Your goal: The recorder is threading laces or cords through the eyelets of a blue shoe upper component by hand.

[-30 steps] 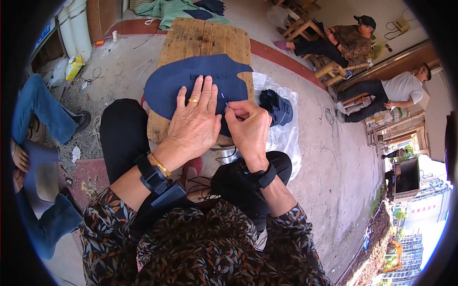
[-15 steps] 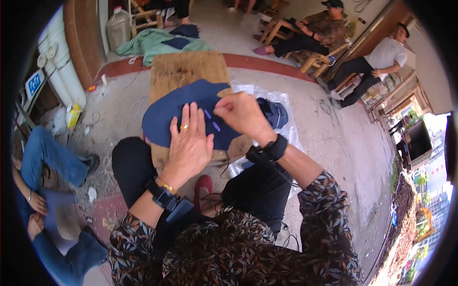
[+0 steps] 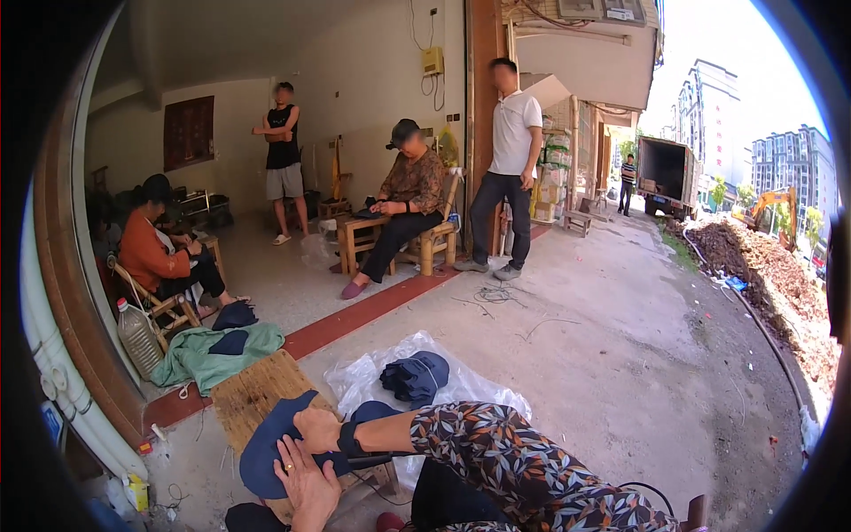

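A dark blue cloth piece [image 3: 260, 463] lies over a small wooden table [image 3: 253, 395] in front of me. My left hand [image 3: 306, 481] rests on the cloth, its fingers stretched out and a ring on one of them. Just beyond it, my right hand [image 3: 316, 431] is closed at the cloth's upper part. What its fingers hold is hidden. Right of the table, a pile of dark blue cloth pieces [image 3: 417, 376] sits on a clear plastic sheet [image 3: 492, 397].
A green cloth [image 3: 217, 355] and a large plastic jug [image 3: 139, 337] are at the left. Several people sit or stand beyond, including a seated person in a cap [image 3: 409, 191] and a standing person in a white shirt [image 3: 516, 133]. A truck [image 3: 667, 177] stands far right.
My view has swung up and to the right, so the table is now lower left and the room and street show. My left hand stays flat on the cloth; my right stays closed beside it.
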`<state>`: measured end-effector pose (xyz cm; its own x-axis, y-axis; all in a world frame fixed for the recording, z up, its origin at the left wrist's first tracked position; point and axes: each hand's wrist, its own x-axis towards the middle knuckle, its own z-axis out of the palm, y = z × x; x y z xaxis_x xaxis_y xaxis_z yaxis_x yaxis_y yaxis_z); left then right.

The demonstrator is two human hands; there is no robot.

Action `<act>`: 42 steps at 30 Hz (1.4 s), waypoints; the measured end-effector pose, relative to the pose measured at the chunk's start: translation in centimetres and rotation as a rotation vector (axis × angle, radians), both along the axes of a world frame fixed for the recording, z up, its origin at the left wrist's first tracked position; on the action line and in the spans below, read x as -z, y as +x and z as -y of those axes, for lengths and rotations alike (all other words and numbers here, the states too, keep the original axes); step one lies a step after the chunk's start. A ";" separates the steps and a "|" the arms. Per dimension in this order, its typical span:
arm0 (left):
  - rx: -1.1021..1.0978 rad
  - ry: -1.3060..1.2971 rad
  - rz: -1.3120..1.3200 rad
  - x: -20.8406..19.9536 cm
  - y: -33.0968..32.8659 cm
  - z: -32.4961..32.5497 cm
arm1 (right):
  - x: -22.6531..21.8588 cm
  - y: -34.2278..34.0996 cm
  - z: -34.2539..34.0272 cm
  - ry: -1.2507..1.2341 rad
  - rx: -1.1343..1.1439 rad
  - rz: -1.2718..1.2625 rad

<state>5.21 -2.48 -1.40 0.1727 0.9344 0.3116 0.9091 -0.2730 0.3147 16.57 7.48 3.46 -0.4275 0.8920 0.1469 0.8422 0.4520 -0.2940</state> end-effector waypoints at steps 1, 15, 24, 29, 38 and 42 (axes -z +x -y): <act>0.023 -0.005 0.004 -0.1 0.0 -0.2 | -0.2 0.0 -0.6 0.007 -0.013 -0.002; 0.017 0.102 -0.003 1.4 -0.9 0.9 | 1.6 0.3 -0.4 0.131 -0.174 0.249; -0.019 0.203 -0.034 1.3 -0.4 -0.4 | 1.1 1.1 -4.8 -0.023 0.183 -0.425; -0.025 0.180 -0.028 1.7 -0.3 -0.3 | 0.7 2.8 -2.0 -0.390 0.043 -0.798; -0.028 0.186 -0.044 1.5 -0.4 0.2 | -0.3 4.6 0.2 -0.634 0.166 -0.795; -0.031 0.178 -0.062 1.6 -0.4 0.1 | -0.8 4.4 -0.1 -0.597 0.202 -0.648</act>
<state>4.76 -2.61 -2.98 0.1692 0.8707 0.4618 0.9340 -0.2912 0.2069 20.95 7.57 4.26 -0.2492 0.9461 -0.2069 0.4761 -0.0663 -0.8769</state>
